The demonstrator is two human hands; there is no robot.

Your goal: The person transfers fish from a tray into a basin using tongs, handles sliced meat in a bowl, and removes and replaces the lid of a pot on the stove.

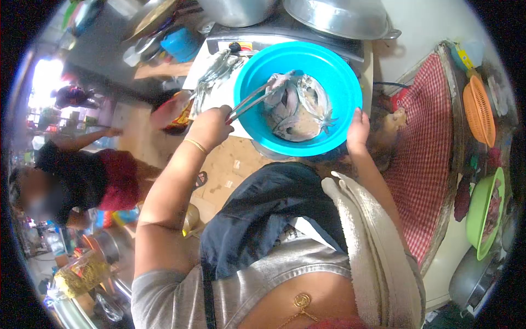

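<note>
My left hand (pixel 210 129) is closed around the handle of metal tongs (pixel 252 102). They reach over the rim into a round turquoise basin (pixel 246 66), their tips at a pale piece of fish (pixel 280 80). Several cut fish (pixel 298 118) lie in the basin in some cloudy liquid. On the basin's right side my right hand (pixel 358 130) grips the rim, thumb up and fingers partly hidden. Silvery whole fish (pixel 215 70) lie on a white surface just left of the basin.
Behind the basin stand a metal pot (pixel 238 11) and a large metal pan (pixel 339 16). A red checkered cloth (pixel 419 181) hangs at right, near an orange basket (pixel 479 109) and a green basin (pixel 485 214). Another person (pixel 82 175) is at left.
</note>
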